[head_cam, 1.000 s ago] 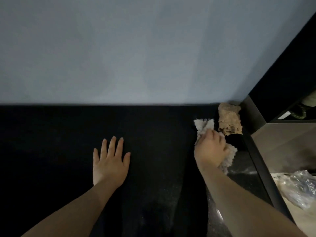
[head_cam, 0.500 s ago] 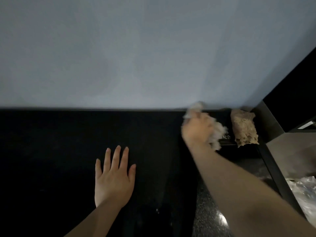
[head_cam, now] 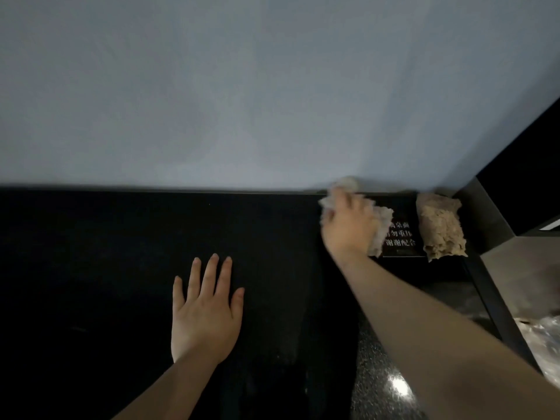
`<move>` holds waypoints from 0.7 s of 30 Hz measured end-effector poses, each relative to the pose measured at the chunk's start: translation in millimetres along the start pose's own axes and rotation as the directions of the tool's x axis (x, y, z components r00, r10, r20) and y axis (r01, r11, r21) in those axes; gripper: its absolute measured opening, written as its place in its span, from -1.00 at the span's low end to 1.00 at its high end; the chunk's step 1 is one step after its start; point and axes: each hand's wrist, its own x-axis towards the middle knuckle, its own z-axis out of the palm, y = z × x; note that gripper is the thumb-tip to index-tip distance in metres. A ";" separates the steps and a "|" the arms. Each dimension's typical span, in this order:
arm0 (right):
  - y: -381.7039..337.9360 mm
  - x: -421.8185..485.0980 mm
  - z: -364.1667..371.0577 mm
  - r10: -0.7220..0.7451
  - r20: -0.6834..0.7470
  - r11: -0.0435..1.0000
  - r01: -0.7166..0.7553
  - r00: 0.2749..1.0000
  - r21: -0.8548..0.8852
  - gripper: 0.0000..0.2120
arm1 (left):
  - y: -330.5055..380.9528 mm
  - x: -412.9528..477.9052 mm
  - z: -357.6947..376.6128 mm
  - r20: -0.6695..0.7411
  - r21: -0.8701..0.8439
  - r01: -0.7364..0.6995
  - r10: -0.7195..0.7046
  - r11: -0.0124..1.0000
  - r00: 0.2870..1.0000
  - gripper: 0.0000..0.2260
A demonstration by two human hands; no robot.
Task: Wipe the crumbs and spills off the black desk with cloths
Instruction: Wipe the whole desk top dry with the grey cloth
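Shared workspace: black desk (head_cam: 91, 268), printed notice (head_cam: 401, 237), plain wall (head_cam: 242, 86)

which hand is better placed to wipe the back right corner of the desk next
Probably right. The right hand grips the white cloth at the back edge of the black desk, beside that corner; the left hand lies flat on the desk, holding nothing, farther away.

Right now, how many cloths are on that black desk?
2. A white cloth is gripped under the right hand near the wall; a tan cloth lies loose just right of it, in the desk's far corner. None other shows.
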 end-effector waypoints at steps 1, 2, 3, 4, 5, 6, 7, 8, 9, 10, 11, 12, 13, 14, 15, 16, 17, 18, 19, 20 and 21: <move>-13.5 -14.5 4.7 -0.178 0.026 0.983 0.177 0.984 0.039 -0.62 | -0.8 0.0 1.4 0.006 0.002 0.002 -0.002 1.000 1.000 -0.40; -22.2 -29.9 5.3 -0.381 0.073 0.924 0.375 0.922 0.078 -0.64 | -0.5 -0.4 1.1 0.009 -0.003 0.006 -0.006 1.000 1.000 -0.41; -24.1 -43.2 2.7 -0.555 0.114 0.831 0.543 0.824 0.123 -0.67 | 0.3 -0.6 -0.2 0.010 -0.014 0.010 -0.010 1.000 1.000 -0.41; -17.7 -46.6 0.7 -0.681 0.139 0.732 0.672 0.719 0.111 -0.68 | 0.9 -0.3 -1.3 0.011 -0.022 0.010 -0.010 1.000 1.000 -0.40; -6.3 -38.6 -1.9 -0.742 0.127 0.667 0.744 0.659 0.040 -0.67 | 1.1 0.1 -2.2 0.014 -0.022 0.006 -0.005 1.000 1.000 -0.39; 7.2 -25.4 -3.8 -0.701 0.095 0.705 0.707 0.707 -0.059 -0.65 | 1.2 -0.2 -2.7 0.022 -0.018 0.002 -0.001 1.000 1.000 -0.39; 19.6 -10.8 -5.5 -0.538 0.054 0.831 0.540 0.841 -0.138 -0.64 | 1.3 0.0 -3.4 0.025 -0.020 0.000 0.000 1.000 1.000 -0.38; 31.7 3.5 -8.8 -0.256 0.015 0.956 0.255 0.967 -0.144 -0.63 | 0.8 0.1 -3.0 0.019 -0.017 -0.001 0.002 1.000 1.000 -0.37; 40.1 13.5 -11.3 0.044 -0.005 0.996 -0.044 0.999 -0.073 -0.61 | 0.2 0.7 -2.8 0.009 -0.013 -0.002 0.002 1.000 1.000 -0.36; 37.5 15.9 -13.1 0.245 0.022 0.969 -0.245 0.969 -0.007 -0.61 | -0.2 1.8 -2.8 0.003 -0.009 -0.001 0.001 1.000 1.000 -0.36; 25.0 10.8 -12.6 0.302 0.031 0.953 -0.302 0.953 -0.019 -0.62 | -0.5 2.4 -2.4 0.011 -0.004 0.003 -0.003 1.000 1.000 -0.36; 6.5 -0.2 -8.9 0.232 0.015 0.972 -0.232 0.972 -0.035 -0.66 | -0.4 2.8 -2.3 0.028 -0.001 0.006 -0.006 1.000 1.000 -0.37; -13.8 -16.0 -4.8 0.066 -0.018 0.998 -0.067 0.998 -0.014 -0.70 | -0.5 3.0 -2.6 0.043 0.001 0.005 -0.005 1.000 0.999 -0.39; -29.5 -33.0 0.1 -0.138 -0.029 0.990 0.139 0.990 0.025 -0.73 | -0.4 3.8 -3.8 0.043 -0.009 0.004 -0.004 1.000 0.999 -0.42; -38.3 -48.4 3.1 -0.359 -0.002 0.930 0.358 0.933 0.077 -0.73 | -0.6 4.9 -5.6 0.025 -0.025 0.006 -0.005 1.000 1.000 -0.47; -39.4 -59.7 2.1 -0.549 0.067 0.834 0.541 0.833 0.107 -0.73 | -1.3 5.8 -8.2 0.013 -0.044 0.008 -0.008 0.999 1.000 -0.53; -31.9 -61.2 -1.5 -0.666 0.116 0.746 0.658 0.737 0.102 -0.72 | -3.4 8.0 -11.2 -0.012 -0.073 0.004 -0.005 0.997 1.000 -0.58; -17.4 -53.4 -4.3 -0.698 0.104 0.715 0.696 0.709 0.056 -0.70 | -7.2 11.8 -15.2 -0.012 -0.111 -0.003 0.002 0.994 1.000 -0.61; -1.0 -41.6 -7.7 -0.639 0.049 0.769 0.640 0.768 -0.006 -0.67 | -12.4 16.1 -20.5 -0.004 -0.127 -0.025 0.025 0.992 1.000 -0.62; 13.7 -29.3 -11.4 -0.468 -0.016 0.883 0.467 0.883 -0.048 -0.65 | -21.0 20.1 -23.8 0.006 -0.109 -0.062 0.063 0.992 0.998 -0.63; 24.2 -18.6 -15.9 -0.211 -0.039 0.977 0.209 0.977 -0.048 -0.65 | -32.1 23.1 -26.6 0.007 -0.085 -0.092 0.092 0.992 0.996 -0.63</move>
